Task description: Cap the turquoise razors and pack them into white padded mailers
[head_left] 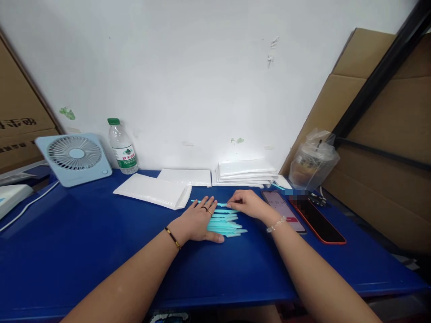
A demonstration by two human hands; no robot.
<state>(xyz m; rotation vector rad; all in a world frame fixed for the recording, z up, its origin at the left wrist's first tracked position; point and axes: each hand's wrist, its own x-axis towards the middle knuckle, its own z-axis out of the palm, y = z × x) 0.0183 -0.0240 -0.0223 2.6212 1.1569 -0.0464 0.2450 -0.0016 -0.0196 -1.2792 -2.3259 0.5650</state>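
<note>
Several slim turquoise eyebrow razors (232, 224) lie side by side in a loose row on the blue table. My left hand (199, 220) rests flat across their left parts, fingers stretched out and thumb along the near edge of the row. It hides much of the razors beneath. At the far side of the row, my right hand (247, 204) has thumb and forefinger pinched on the right end of the farthest eyebrow razor (222, 204). That razor's thin left end shows beyond my left fingertips.
A white padded envelope (151, 190) lies left of the hands, and a stack of envelopes (247, 169) stands against the wall. Two phones (286, 211) (318, 222) and a bagged drink cup (311, 163) are at right. A fan (76, 154) and water bottle (123, 150) stand back left.
</note>
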